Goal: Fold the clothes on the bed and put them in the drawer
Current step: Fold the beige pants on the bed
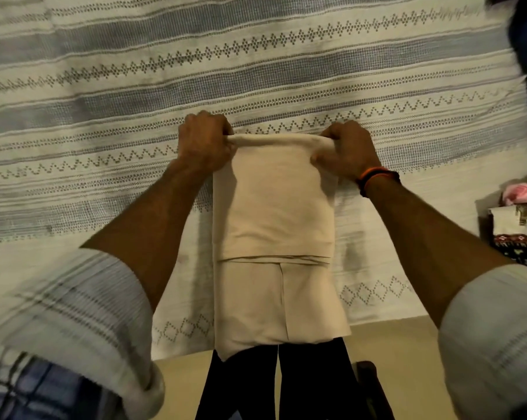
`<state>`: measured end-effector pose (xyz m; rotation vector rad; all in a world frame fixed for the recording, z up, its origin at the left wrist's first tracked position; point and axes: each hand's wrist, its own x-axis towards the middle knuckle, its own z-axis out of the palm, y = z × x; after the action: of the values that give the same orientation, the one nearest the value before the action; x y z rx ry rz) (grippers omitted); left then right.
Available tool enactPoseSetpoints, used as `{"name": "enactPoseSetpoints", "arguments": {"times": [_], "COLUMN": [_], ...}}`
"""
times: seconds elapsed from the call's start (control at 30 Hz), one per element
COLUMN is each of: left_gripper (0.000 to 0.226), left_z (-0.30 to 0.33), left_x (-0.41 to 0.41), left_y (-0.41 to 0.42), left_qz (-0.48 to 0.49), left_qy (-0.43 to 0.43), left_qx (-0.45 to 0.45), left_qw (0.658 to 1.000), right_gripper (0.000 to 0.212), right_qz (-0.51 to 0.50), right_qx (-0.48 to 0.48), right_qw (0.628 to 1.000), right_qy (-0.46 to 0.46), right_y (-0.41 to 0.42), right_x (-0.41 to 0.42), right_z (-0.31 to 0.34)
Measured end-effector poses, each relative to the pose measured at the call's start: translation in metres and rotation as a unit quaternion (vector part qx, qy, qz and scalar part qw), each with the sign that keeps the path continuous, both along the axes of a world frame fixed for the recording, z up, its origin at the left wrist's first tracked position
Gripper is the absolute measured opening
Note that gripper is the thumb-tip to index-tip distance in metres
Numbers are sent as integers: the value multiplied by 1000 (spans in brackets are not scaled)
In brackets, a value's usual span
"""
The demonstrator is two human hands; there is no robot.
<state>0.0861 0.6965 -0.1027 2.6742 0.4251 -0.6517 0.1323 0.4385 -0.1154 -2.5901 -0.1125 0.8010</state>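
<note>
Now my left hand (pixel 203 144) and my right hand (pixel 348 151) each grip a far corner of the beige cloth (pixel 274 225), fingers curled round its rolled fold. It lies lengthwise at the near edge of the bed (pixel 104 86), its near end hanging over. Folded clothes (pixel 521 222) sit at the right edge.
</note>
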Motion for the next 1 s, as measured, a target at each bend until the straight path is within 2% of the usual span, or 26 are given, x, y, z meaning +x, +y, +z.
{"name": "enactPoseSetpoints", "arguments": {"times": [0.1, 0.33, 0.47, 0.63, 0.87, 1.0], "left_gripper": [21, 26, 29, 24, 22, 24], "left_z": [14, 57, 85, 109, 111, 103], "left_x": [-7, -62, -102, -160, -259, -319], "left_y": [2, -1, -9, -22, -41, -60], "left_qz": [22, 40, 0, -47, -79, -97], "left_qy": [17, -50, -63, -85, -83, -62], "left_qx": [-29, -68, -55, -42, -33, -49], "left_qw": [999, 996, 996, 994, 993, 992], "right_gripper": [30, 26, 24, 20, 21, 27], "right_qz": [-2, -35, -1, 78, 162, 172], "right_qx": [3, 46, 47, 29, 9, -9], "right_qw": [1000, 995, 994, 987, 959, 955], "right_qy": [-17, -85, -102, -135, -231, -243], "right_y": [0, -10, -17, -33, -61, -75], "right_x": [-9, -65, -99, -151, -249, -298], "right_z": [16, 64, 94, 115, 108, 97]}}
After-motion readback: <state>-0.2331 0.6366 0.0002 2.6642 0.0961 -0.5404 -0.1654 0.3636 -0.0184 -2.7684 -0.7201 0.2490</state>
